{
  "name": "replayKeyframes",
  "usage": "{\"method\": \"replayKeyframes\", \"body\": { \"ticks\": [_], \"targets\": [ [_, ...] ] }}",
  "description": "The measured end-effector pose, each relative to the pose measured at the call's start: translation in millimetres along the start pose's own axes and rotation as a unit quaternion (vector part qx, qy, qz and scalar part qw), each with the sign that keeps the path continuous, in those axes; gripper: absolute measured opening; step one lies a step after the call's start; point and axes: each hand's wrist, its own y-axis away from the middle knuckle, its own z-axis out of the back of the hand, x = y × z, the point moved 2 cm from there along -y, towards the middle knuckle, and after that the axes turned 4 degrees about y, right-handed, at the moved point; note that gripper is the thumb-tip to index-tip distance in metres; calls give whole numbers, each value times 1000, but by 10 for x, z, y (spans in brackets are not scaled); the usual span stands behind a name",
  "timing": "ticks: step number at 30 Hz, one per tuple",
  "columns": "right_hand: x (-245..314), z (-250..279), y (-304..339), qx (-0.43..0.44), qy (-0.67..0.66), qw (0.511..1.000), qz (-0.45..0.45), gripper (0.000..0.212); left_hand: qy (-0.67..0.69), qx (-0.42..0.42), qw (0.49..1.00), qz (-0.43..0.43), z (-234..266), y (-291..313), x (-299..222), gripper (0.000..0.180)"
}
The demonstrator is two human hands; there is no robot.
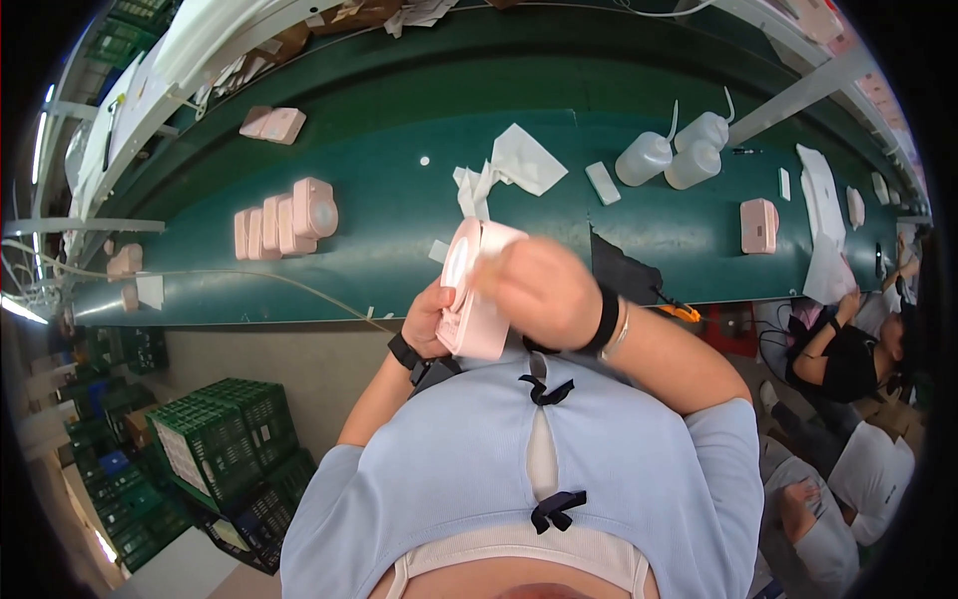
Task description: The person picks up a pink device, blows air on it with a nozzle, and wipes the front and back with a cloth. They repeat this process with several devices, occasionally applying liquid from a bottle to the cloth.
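Just in front of my chest is a pink box-shaped device (482,329) with rounded corners and a round white part on its left side. It is held tilted, near the table's front edge. My left hand (427,321) grips it from the left, the thumb lying against its side. Over its right side is my right hand (547,295), smeared by motion, with a black band on the wrist. Its fingers are at the upper part of the device, and I cannot see whether they hold anything. Beyond the device lies a crumpled white cloth or paper (527,162) on the green table.
A row of similar pink devices (289,222) stands at left, with more pink pieces (272,125) behind. White squeeze bottles (645,158) stand at back right, near a small white block (602,184) and a lone pink device (758,226). Green crates (225,439) are stacked lower left; people sit at right.
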Motion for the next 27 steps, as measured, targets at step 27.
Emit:
{"method": "replayKeyframes", "body": {
  "ticks": [27],
  "targets": [
    [-240, 91, -14, 156, -409, 764, -474, 45, 32, 11, 997, 70, -119, 91, 71, 92]
  ]
}}
